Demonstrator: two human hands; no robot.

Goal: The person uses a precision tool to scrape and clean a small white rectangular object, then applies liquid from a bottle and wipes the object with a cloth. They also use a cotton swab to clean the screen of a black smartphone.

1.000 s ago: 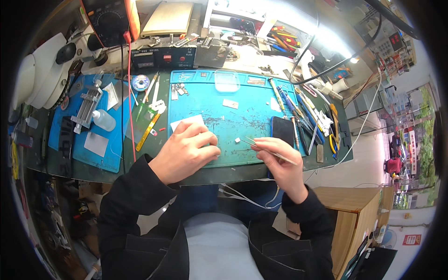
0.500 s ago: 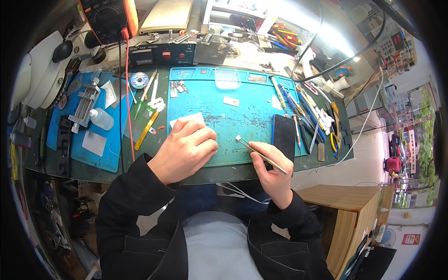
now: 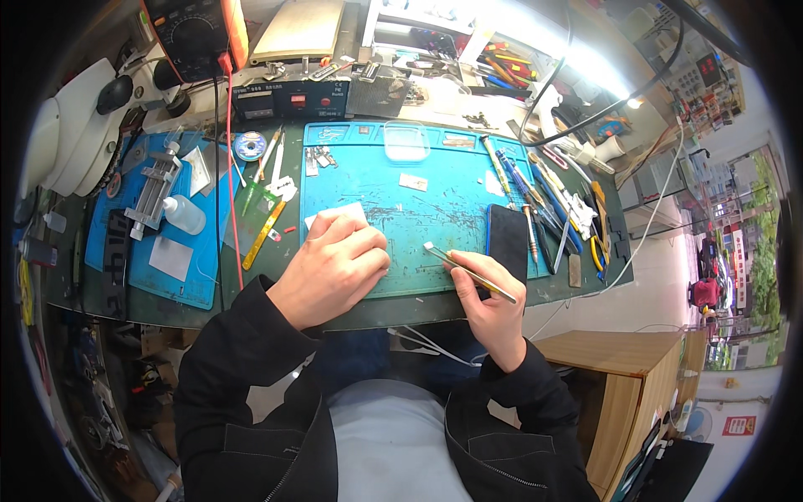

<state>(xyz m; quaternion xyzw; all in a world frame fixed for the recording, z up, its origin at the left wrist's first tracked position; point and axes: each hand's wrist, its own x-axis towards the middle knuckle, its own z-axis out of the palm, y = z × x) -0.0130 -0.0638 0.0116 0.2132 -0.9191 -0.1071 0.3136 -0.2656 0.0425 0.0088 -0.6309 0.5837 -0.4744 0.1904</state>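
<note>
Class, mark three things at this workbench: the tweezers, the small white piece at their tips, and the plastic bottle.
Tweezers (image 3: 494,289), head view: rear part of the shaft.
Small white piece (image 3: 429,246), head view: its middle.
Plastic bottle (image 3: 186,217), head view: its body.

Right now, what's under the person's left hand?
Past the far edge of the left hand, part of a flat white piece shows against the blue work mat. Whatever lies beneath the palm, or is held in it, is covered.
</note>
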